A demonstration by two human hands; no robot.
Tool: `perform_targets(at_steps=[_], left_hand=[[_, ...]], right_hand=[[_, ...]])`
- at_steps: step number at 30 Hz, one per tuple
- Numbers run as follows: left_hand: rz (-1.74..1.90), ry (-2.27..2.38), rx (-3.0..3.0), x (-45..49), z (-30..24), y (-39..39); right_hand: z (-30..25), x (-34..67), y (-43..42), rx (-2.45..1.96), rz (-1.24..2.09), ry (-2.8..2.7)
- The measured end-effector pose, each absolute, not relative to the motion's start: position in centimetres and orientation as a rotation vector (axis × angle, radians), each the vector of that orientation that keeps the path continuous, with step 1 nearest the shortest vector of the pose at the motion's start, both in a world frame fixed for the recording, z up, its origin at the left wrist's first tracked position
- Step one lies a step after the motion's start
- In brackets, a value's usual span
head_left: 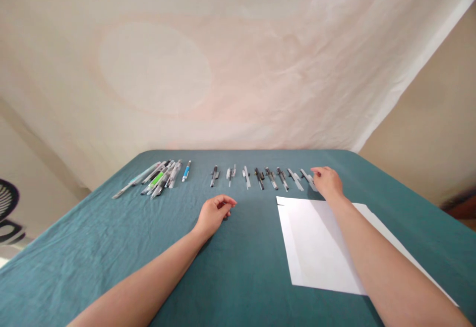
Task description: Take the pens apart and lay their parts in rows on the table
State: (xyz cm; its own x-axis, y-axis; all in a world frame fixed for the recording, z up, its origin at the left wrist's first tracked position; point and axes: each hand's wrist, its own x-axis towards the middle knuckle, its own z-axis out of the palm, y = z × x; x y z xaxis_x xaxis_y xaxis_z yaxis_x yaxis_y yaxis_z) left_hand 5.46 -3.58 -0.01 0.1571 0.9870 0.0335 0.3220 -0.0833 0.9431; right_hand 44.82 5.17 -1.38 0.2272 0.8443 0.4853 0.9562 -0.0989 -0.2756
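My left hand [213,214] rests on the teal tablecloth [111,247] with its fingers curled loosely inward, and nothing shows in them. My right hand [327,181] reaches to the right end of a row of several pens [260,177] laid side by side; its fingers are bent over the last pen [308,178], touching it or just above it. A bundle of several pens [159,177] lies at the far left of the table, with a blue-and-white pen [186,171] beside it. A white sheet of paper [316,247] lies under my right forearm.
The table's far edge runs just behind the pens, against a pale draped cloth backdrop [223,69]. A dark wire chair back [7,208] shows at the left edge of view. Beige wall fills the right side.
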Motion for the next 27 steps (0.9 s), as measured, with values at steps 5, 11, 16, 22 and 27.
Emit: perform_targets(at_steps=[5,11,16,22,27], left_hand=[[0.975,1.287,1.564,5.3,-0.2,-3.6],[0.995,1.301,1.542,5.6,-0.5,-3.7],[1.094,1.583,1.82,1.7,2.2,-1.9],[0.835,2.456,2.003,-8.6,5.9,2.4],[0.202,2.586,2.12,-10.3,4.5,3.4]], right_hand=[[3.6,38.0,3.1,-1.485,-0.106,-1.919],[4.5,27.6,-2.6,-0.955,0.102,-2.343],[0.2,25.0,-3.8,-0.865,0.05,-2.465],[-1.1,25.4,-3.0,-0.833,0.045,-2.46],[-1.0,25.4,-3.1,-0.849,0.061,-2.458]])
